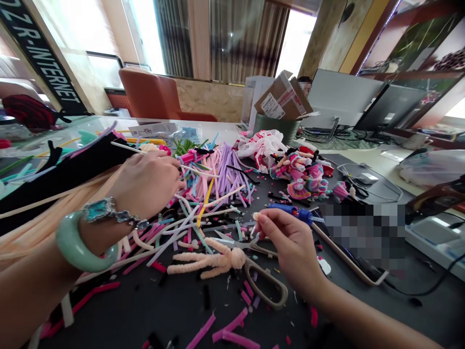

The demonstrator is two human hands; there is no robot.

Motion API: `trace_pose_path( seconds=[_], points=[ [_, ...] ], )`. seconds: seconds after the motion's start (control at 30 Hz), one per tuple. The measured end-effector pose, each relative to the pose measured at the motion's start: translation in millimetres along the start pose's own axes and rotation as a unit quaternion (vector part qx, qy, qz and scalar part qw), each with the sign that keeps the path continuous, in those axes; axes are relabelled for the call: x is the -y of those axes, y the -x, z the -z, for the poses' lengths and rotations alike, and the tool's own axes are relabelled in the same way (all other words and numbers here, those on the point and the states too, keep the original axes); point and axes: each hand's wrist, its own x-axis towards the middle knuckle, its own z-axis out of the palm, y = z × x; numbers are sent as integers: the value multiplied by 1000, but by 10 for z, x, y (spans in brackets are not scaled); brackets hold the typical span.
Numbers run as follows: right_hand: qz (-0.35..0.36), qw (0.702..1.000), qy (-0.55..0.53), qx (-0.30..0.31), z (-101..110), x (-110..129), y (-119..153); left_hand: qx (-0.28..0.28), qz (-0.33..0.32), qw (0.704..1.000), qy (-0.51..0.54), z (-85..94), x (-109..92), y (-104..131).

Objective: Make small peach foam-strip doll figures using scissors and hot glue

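Observation:
My left hand [150, 182] reaches over a heap of pipe cleaners [232, 172], its fingers curled downward. Its fingertips are hidden, and pale stems show on both sides of it. Between thumb and forefinger, my right hand [292, 240] pinches a small cream-coloured fuzzy piece [256, 216]. Below and between the hands lies a peach pipe-cleaner doll figure [214, 260], with a round head and wound limbs. Scissors [269, 286] with beige handles lie partly under its head, blades pointing left. Just behind my right hand is a blue glue gun [285, 208], partly covered.
Peach pipe cleaners [72, 208] lie bundled at left. Finished little dolls [301, 169] are piled at the back right, beside a white-and-red plastic bag [263, 145]. A phone [352, 247] lies right. Pink offcuts [232, 325] litter the dark mat. Behind stand cardboard boxes [283, 97] and monitors [337, 97].

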Motion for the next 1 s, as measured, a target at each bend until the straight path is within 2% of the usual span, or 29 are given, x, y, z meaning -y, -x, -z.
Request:
trace_pose_path(
  seconds=[0.07,0.13,0.2,0.23,0.33,0.37,0.43,0.5,0.57,0.6,0.67,0.7,0.77,0.83,0.93,1.0],
  points=[
    [-12,1000,-18,-2,-3,-2,4,-25,44,996,-78,75,-19,12],
    [-17,999,-32,-3,-2,-10,6,-45,101,979,-169,150,-59,20],
    [-16,999,-41,-4,-1,-21,3,-29,113,972,-204,205,-74,14],
    [-16,999,-45,-4,-1,-27,-1,2,91,977,-192,218,-64,5],
    [-26,998,-65,-2,-1,-48,-17,122,-29,990,-70,185,9,-39],
    [-33,997,-72,1,-2,-55,-22,130,-47,990,-29,158,28,-53],
    [-48,995,-85,8,-3,-66,-31,157,-26,986,41,101,22,-67],
    [-61,993,-99,13,-6,-71,-36,125,-19,988,84,57,-57,-48],
    [-78,990,-120,19,-13,-66,-32,100,-41,981,163,18,-196,7],
    [-92,986,-135,30,-19,-60,-27,120,-49,967,218,-7,-277,46],
    [-133,972,-181,67,-36,-47,-6,152,-25,932,330,-81,-440,133],
    [-156,961,-209,91,-45,-43,9,139,-12,924,357,-129,-516,176],
    [-193,937,-257,133,-66,-41,43,98,13,927,363,-234,-645,248],
    [-205,924,-280,159,-85,-48,70,59,33,925,373,-325,-736,293],
    [-185,932,-257,178,-90,-39,65,28,34,906,421,-389,-800,312],
    [-156,955,-170,186,-56,11,25,18,38,873,486,-385,-802,302]
  ],
)
